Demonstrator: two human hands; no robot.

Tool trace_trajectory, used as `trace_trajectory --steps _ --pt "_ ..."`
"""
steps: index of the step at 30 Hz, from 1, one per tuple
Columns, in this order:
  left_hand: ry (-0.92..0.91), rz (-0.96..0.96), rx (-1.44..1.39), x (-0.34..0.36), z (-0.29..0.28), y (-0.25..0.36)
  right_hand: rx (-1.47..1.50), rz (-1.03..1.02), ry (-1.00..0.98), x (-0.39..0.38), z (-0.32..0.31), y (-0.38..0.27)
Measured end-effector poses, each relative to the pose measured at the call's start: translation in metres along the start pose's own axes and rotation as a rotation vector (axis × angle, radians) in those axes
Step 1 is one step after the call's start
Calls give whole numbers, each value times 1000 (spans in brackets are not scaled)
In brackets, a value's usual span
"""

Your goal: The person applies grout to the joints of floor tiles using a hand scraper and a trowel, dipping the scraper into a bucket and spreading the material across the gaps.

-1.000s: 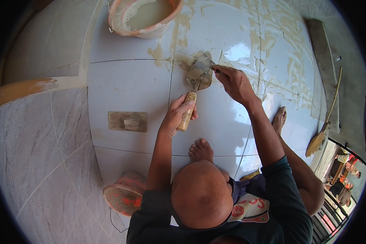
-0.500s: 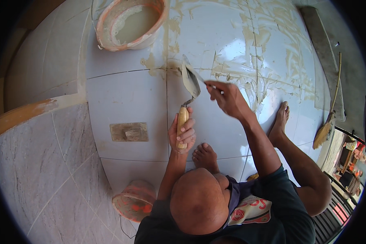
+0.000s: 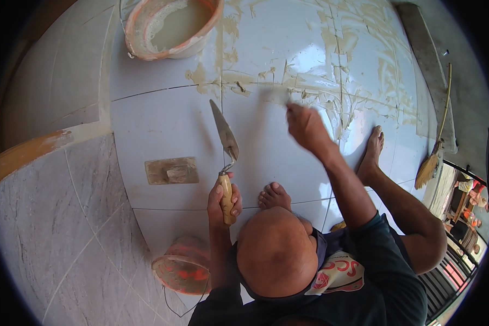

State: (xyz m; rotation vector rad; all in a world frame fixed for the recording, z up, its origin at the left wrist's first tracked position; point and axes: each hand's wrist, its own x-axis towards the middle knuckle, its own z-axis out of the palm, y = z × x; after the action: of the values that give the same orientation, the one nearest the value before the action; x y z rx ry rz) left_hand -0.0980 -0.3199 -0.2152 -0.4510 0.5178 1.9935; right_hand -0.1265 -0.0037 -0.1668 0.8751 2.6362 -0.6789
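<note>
- Trowel [image 3: 224, 136] held by its wooden handle in left hand [image 3: 224, 200], fist closed; blade tilted up over white floor tiles [image 3: 163, 125]
- right hand [image 3: 305, 126] blurred at grout-smeared joint; grip unclear
- bucket [image 3: 171, 24] beyond; float [image 3: 171, 170] lying left

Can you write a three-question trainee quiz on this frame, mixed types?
1. True or false: the left hand holds a trowel by its wooden handle.
2. Multiple choice: the right hand is at (A) the bucket rim, (B) the grout-smeared tile joint, (C) the broom.
3. Fill in: the rectangular float lies flat on the ____.

Key: 1 true. 2 B; the hand is blurred, so its grip is unclear. 3 white floor tile.
</note>
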Motion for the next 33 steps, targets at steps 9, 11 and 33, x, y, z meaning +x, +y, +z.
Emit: trace_trajectory --steps 9,11,33 --pt "356 183 445 -27 -16 -37 172 97 -41 -19 27 25" --pt "385 205 506 -30 -24 -43 269 34 216 -34 20 33" --pt "624 702 839 -43 -109 -100 37 -124 -57 4 47 -54"
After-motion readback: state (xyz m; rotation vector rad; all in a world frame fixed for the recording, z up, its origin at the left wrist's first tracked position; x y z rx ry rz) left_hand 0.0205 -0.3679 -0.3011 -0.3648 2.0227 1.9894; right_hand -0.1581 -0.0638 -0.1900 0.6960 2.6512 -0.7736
